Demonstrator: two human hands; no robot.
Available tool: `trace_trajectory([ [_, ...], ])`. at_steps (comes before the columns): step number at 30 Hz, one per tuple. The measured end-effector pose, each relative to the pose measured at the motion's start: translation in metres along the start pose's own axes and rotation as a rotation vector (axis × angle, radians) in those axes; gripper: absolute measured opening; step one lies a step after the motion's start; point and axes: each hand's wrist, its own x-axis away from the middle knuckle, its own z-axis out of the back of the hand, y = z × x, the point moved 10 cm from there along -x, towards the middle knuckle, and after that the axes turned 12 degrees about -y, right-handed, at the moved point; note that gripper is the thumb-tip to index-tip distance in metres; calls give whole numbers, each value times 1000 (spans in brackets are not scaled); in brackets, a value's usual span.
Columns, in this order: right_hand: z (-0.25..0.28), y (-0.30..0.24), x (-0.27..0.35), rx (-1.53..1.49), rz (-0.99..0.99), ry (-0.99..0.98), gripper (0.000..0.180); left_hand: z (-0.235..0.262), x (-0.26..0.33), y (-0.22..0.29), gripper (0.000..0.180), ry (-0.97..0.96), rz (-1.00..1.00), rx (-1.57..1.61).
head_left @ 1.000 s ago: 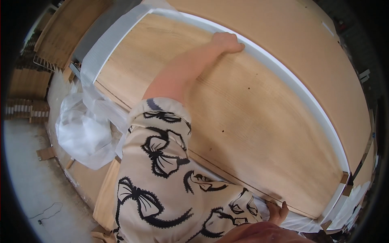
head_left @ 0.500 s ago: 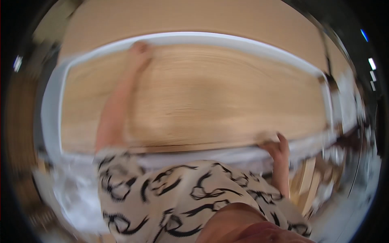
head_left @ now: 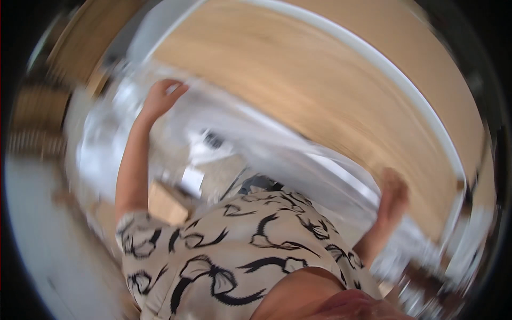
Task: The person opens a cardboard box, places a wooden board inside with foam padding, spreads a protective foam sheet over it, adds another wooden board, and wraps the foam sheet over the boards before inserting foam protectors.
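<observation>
the frame is heavily blurred, so fine detail is not readable. a large wooden panel [head_left: 330, 90] with a pale rim runs from the upper left of the frame down to the right edge. its near long edge is covered by clear plastic wrapping [head_left: 277, 144], which spreads in loose folds across the middle of the frame.

the left hand [head_left: 162, 96], upper left of centre, is raised with the arm stretched out, fingers curled at the upper end of the plastic wrapping; it appears to have hold of the film, though the blur leaves the grip uncertain. the right hand [head_left: 393, 194], at the right of the frame, lies against the lower end of the panel's near edge where the wrapping ends; i cannot tell how far open it is or whether it grips anything.

below the wrapping, centre left, a small cardboard piece [head_left: 166, 202] and white scraps lie on the floor. a patterned cream shirt [head_left: 234, 256] with black bows fills the lower centre.
</observation>
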Motion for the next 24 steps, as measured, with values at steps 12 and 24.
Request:
trace_trajectory([
  [12, -223, 115, -112, 1057, -274, -326, 23, 85, 9, -75, 24, 240, 110, -183],
  [24, -373, 378, -206, 1826, 283, -1200, 37, 47, -114, -190, 31, -25, 129, -584],
])
